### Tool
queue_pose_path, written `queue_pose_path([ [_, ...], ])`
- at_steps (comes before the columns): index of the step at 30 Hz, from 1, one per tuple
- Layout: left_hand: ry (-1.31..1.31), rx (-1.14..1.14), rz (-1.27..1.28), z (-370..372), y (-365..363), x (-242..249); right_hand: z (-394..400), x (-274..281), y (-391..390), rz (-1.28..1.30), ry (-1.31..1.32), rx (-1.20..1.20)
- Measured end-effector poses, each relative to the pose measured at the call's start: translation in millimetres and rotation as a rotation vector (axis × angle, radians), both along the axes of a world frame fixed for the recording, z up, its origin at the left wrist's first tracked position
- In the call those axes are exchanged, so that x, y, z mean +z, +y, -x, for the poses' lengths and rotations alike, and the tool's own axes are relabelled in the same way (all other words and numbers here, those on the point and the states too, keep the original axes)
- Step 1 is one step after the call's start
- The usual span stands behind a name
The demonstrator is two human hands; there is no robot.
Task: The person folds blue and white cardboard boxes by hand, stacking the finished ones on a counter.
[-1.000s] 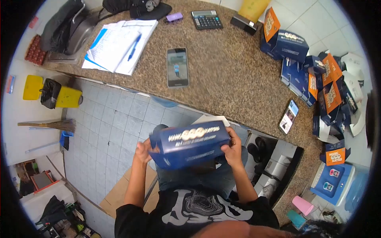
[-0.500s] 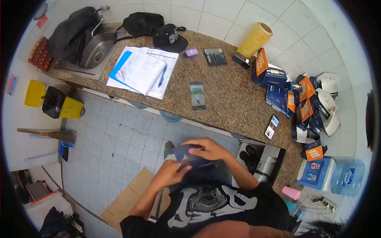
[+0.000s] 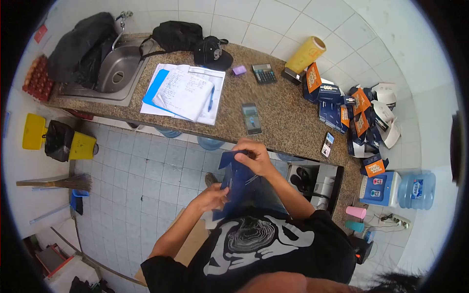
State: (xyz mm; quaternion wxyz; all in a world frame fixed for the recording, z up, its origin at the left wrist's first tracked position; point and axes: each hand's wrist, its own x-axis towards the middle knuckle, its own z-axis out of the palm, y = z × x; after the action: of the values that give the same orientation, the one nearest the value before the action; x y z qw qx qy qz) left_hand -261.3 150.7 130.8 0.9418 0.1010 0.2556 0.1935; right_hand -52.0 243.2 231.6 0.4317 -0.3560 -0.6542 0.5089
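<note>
A dark blue cardboard food box is held in front of my torso, below the counter's front edge. It looks partly unfolded, with a flap sticking out at its top left. My right hand grips the upper end, thumb on the near face. At the lower left edge, my left hand pinches the cardboard between thumb and fingers. The side facing away from me is hidden.
On the granite counter lie a phone, a second phone, a calculator and an open notebook. Several blue and orange boxes are heaped at right. A water dispenser stands near the right wall.
The box has gone from lying nearly flat across both hands to a longer, more upright position. My right hand moved up towards the counter, and my left hand shifted slightly up. The view tilted.
</note>
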Motion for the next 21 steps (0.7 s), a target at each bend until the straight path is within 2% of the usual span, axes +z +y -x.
queue_pose_path([
  [1, -0.048, 0.04, -0.064, -3.2, 0.2, -18.3, -0.3, 7.5, 4.4, 0.043, -0.05, 0.059],
  [3, -0.089, 0.077, -0.125, -7.4, 1.6, -24.3, -1.8, 17.6, 14.0, 0.1, -0.223, 0.224],
  [4, 0.028, 0.081, -0.153, -12.2, 7.5, -21.3, -5.0, 18.8, 20.3, 0.102, -0.217, 0.22],
  [5, 0.145, 0.086, -0.177, -15.0, 7.6, -18.1, -9.3, 18.9, 25.0, 0.153, -0.343, 0.379],
  [6, 0.15, 0.087, -0.174, -14.2, 5.4, -12.1, -13.4, 18.8, 28.0, 0.197, -0.469, 0.544],
  [8, 0.1, 0.211, 0.003, -11.5, 5.4, 10.2, -15.1, 22.4, 32.8, 0.178, -0.493, 0.618],
  [10, 0.183, 0.239, 0.013, -5.8, 5.1, 27.6, -4.2, 29.9, 32.2, 0.161, -0.612, 0.785],
  [12, 0.27, 0.267, 0.036, 3.6, 6.6, 41.5, 6.2, 8.2, 31.4, 0.136, -0.549, 0.792],
  [14, 0.432, 0.222, -0.12, 14.1, 10.9, 52.0, 17.1, 0.5, 37.1, -0.04, -0.538, 0.452],
  [15, 0.463, 0.291, -0.144, 13.2, 15.1, 57.9, 21.3, 2.8, 42.5, -0.076, -0.578, 0.341],
  [16, 0.475, 0.309, -0.125, 13.0, 18.9, 65.1, 21.2, 4.7, 47.2, -0.069, -0.567, 0.367],
  [18, 0.543, 0.443, -0.401, 11.8, 31.6, 76.9, 18.9, 8.9, 63.8, -0.024, -0.405, 0.441],
  [19, 0.599, 0.501, -0.527, 6.1, 36.4, 78.3, 15.5, 12.7, 75.9, 0.014, -0.356, 0.554],
  [21, 0.614, 0.532, -0.575, -7.5, 46.6, 84.1, 5.7, 18.6, 94.6, 0.073, -0.288, 0.592],
])
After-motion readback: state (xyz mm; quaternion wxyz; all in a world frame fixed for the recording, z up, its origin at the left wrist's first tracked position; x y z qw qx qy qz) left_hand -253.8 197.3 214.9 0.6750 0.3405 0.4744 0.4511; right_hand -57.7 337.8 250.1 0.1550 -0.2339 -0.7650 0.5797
